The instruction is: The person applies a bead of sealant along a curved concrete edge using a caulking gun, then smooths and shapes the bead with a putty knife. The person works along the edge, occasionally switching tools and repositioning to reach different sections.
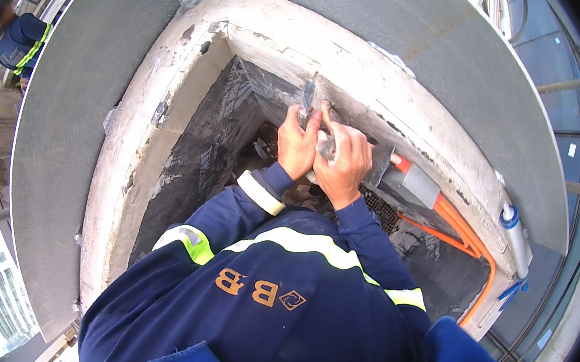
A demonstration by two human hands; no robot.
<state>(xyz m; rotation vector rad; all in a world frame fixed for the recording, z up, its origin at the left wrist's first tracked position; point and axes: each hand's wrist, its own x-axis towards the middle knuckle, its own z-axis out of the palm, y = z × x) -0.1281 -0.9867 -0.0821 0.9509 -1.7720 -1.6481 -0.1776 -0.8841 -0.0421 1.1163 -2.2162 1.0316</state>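
Note:
My left hand [297, 144] is closed around a narrow, grey-smeared tool [308, 94] that looks like a small scraper; its flat end points up toward the inner wall. Right beside it, my right hand [346, 162] grips a grey-smeared handle [326, 146], with its index finger stretched along the wall. A flat grey plate [378, 164], perhaps a trowel blade, shows beyond those knuckles; whether it joins the handle is hidden. Both hands work close to the pale concrete curb [349, 66], above a recess partly coated dark grey [197, 149].
Orange conduits [471, 239] run from a grey box [411, 185] down the right side. A white sealant tube [516, 239] with blue ends lies on the right ledge. Large grey panels [64, 155] surround the curb. Another person [21, 43] in navy workwear is at far left.

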